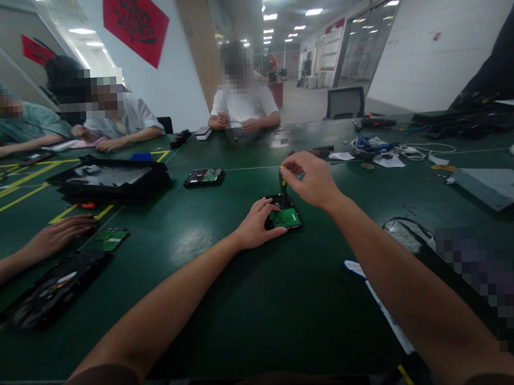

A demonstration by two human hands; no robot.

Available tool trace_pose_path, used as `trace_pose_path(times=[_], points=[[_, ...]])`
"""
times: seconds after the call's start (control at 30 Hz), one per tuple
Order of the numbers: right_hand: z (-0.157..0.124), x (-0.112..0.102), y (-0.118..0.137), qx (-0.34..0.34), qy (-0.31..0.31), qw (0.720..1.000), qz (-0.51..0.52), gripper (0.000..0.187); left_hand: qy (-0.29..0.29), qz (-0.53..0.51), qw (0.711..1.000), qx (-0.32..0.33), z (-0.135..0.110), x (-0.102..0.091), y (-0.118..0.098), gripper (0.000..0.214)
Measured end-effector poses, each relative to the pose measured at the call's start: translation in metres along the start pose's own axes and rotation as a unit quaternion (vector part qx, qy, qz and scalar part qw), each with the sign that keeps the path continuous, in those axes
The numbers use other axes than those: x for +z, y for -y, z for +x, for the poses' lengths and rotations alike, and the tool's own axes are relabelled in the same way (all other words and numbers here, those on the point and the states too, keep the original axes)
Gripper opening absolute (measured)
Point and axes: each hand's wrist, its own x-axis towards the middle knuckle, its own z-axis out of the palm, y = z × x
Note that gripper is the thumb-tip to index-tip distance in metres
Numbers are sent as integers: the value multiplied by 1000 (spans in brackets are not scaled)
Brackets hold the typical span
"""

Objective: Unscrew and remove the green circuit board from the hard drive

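A small hard drive with a green circuit board on top lies on the dark green table in front of me. My left hand rests on the drive's left side, fingers curled round its edge, holding it down. My right hand hovers above the drive with its fingers pinched on the top of a black and yellow screwdriver. The screwdriver stands upright with its tip down on the drive.
A co-worker's hand lies flat at the left beside a loose green board and an opened black device. A black tray and another drive sit further back. Cables, a grey box, seated people beyond.
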Motion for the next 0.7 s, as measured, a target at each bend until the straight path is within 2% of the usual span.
trace_pose_path(times=[0.23,0.37,0.5,0.7], points=[[0,1,-1,34,-11,999,20,12,0,6,1000,5,0,1,2,66],[0,-1,-1,15,0,1000,1,13,3,5,1000,4,0,0,1,66],[0,0,-1,3,-3,1000,-3,7,5,2,1000,2,0,-1,0,65],[0,0,0,37,-1,999,20,13,2,0,1000,1,0,0,0,65]])
